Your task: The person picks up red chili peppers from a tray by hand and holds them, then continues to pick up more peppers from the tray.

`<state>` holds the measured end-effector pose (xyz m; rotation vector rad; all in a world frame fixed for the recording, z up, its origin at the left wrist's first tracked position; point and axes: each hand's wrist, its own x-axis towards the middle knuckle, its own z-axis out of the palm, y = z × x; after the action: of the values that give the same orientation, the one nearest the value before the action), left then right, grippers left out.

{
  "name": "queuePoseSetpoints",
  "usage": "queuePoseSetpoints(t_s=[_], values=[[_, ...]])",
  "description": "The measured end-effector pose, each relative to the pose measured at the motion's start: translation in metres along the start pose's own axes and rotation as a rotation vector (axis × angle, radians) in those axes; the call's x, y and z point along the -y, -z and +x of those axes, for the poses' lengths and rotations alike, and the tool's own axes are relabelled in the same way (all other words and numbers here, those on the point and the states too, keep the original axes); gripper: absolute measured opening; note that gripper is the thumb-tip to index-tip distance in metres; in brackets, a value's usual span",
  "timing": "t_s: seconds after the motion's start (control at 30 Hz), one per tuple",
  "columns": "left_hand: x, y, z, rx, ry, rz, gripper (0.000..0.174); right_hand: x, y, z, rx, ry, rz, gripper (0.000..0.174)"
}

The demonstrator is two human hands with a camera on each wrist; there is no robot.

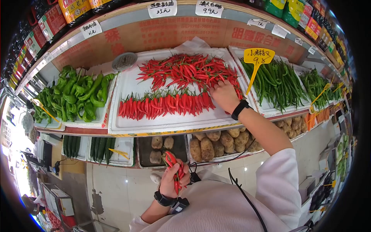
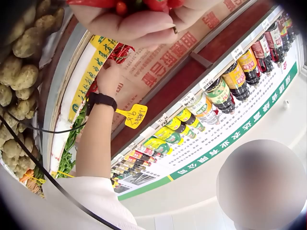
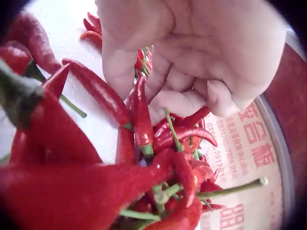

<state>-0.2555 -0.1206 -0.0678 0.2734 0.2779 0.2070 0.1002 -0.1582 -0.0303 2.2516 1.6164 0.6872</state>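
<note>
Green peppers lie at the far left, beside a grey round dish at the corner of the white tray. Next comes a neat row of red chillies in that tray: each has its green stem pointing away from the person and its tip toward the person, long axes side by side and square across the row. Held low in front of the white shirt, the left hand grips a bunch of chillies. These run lengthwise between thumb and fingers, slanting from upper left to lower right in the head view, with red ends showing above and below the hand. Behind the row is the loose pile, its chillies pointing every way. At the row's right end, the right hand reaches down with bent fingers; one chilli stands close against them in the right wrist view, tip up and stem down, though whether they pinch it I cannot tell. Further right, a yellow price sign leans before long green chillies.
</note>
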Motion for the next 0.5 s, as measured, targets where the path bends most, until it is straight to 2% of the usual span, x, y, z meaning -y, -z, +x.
queuePoseSetpoints(t_s=[0.37, 0.5], values=[[0.002, 0.000, -0.009, -0.022, -0.044, 0.003, 0.017, -0.004, -0.006, 0.014, 0.030, -0.074, -0.118, 0.015], [0.000, 0.001, -0.012, -0.025, -0.058, 0.004, 0.017, -0.019, -0.004, 0.016, -0.012, -0.129, 0.059, 0.015]])
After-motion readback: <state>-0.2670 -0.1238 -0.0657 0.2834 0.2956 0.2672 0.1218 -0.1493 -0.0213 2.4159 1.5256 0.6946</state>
